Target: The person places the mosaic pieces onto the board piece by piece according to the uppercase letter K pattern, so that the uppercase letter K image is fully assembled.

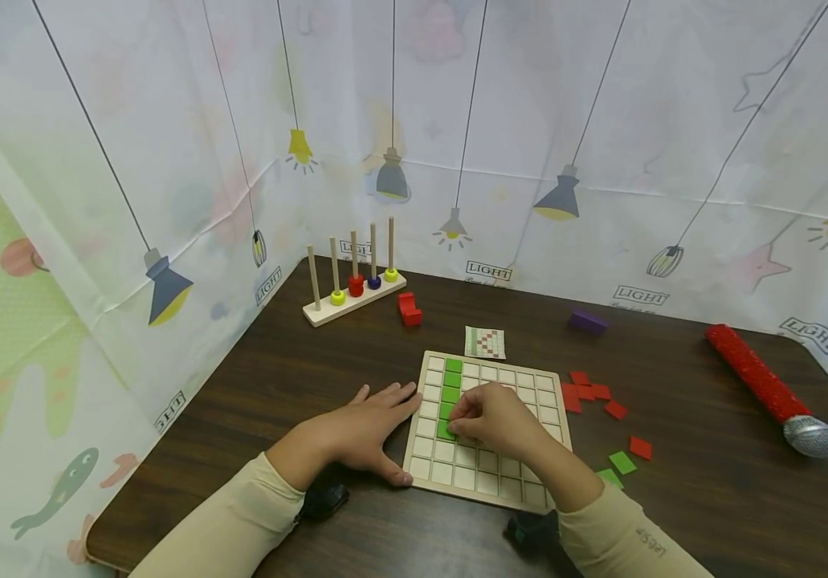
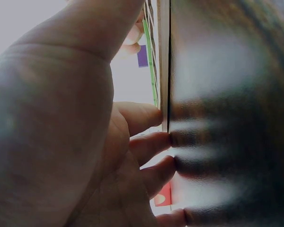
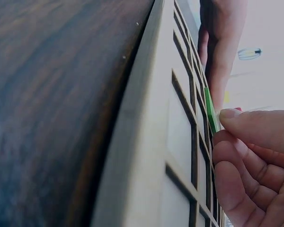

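A wooden grid board (image 1: 482, 495) lies on the dark table, with several green square tiles (image 1: 450, 394) in a column near its left side. My right hand (image 1: 496, 421) is over the board and pinches a green tile (image 3: 210, 111) between thumb and fingertips, at the lower end of that column. The tile stands slightly tilted against the grid in the right wrist view. My left hand (image 1: 363, 433) rests on the table with its fingers spread, thumb and fingertips along the board's left edge. In the left wrist view the fingertips (image 2: 161, 165) meet the tabletop beside the board.
Loose red tiles (image 1: 640, 448) and green tiles (image 1: 622, 462) lie right of the board. Behind it are a pattern card (image 1: 486, 343), a red block (image 1: 409, 309), a peg stand with rings (image 1: 356, 303) and a purple block (image 1: 589, 323). A red microphone (image 1: 760, 377) lies far right.
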A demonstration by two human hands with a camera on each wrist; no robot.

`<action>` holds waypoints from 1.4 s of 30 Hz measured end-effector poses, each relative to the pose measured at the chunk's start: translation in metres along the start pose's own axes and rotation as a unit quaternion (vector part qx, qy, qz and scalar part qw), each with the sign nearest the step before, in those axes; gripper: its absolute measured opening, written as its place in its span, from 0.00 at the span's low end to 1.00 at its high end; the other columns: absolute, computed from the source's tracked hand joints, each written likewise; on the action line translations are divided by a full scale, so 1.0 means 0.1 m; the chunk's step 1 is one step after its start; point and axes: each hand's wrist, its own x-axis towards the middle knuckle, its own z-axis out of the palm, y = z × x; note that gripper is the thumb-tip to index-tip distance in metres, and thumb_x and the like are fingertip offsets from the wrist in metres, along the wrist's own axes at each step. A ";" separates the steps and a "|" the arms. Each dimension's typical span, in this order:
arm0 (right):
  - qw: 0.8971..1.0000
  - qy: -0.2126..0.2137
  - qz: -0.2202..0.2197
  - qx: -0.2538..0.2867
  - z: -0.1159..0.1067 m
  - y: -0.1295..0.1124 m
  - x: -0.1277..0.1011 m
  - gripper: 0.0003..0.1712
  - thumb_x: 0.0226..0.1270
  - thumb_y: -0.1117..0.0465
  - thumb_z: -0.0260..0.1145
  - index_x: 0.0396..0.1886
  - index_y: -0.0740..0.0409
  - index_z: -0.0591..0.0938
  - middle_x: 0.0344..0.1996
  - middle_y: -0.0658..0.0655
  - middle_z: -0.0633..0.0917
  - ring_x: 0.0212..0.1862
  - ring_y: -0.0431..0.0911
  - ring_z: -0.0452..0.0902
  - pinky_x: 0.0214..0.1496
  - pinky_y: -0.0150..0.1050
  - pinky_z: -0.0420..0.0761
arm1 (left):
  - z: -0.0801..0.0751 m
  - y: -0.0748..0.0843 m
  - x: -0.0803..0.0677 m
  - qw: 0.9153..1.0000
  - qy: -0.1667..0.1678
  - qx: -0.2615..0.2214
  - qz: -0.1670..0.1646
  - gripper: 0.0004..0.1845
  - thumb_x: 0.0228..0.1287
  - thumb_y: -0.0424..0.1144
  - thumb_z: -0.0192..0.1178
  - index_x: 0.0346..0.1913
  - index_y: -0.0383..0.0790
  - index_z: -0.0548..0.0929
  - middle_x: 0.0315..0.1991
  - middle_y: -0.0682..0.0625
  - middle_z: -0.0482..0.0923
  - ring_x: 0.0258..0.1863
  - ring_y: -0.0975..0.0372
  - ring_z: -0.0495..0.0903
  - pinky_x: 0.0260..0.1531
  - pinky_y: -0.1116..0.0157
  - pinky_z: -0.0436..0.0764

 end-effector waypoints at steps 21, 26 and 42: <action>0.997 0.039 0.065 -0.003 -0.61 0.60 -0.69 0.12 0.65 0.50 0.75 0.40 0.52 0.89 0.31 0.46 0.86 0.34 0.43 0.81 0.37 0.43 0.80 | 0.02 0.00 0.00 1.000 -0.002 -0.008 0.002 0.63 0.53 0.67 0.72 0.83 0.46 0.48 0.83 0.49 0.40 0.81 0.55 0.40 0.74 0.42 0.40; 0.993 0.031 0.110 -0.024 -0.90 0.83 -0.92 0.19 0.67 0.46 0.73 0.49 0.53 0.88 0.37 0.48 0.87 0.39 0.45 0.80 0.40 0.44 0.79 | 0.02 -0.02 -0.02 1.000 0.002 -0.007 0.000 0.63 0.54 0.67 0.72 0.83 0.46 0.48 0.83 0.49 0.40 0.81 0.55 0.40 0.74 0.42 0.39; 0.983 -0.036 0.178 -0.017 -1.29 1.22 -1.29 0.21 0.67 0.56 0.72 0.58 0.57 0.85 0.32 0.54 0.80 0.35 0.49 0.74 0.33 0.44 0.75 | 0.02 0.01 0.00 1.000 -0.002 -0.012 0.007 0.62 0.55 0.67 0.72 0.83 0.46 0.48 0.83 0.48 0.40 0.81 0.55 0.40 0.73 0.41 0.39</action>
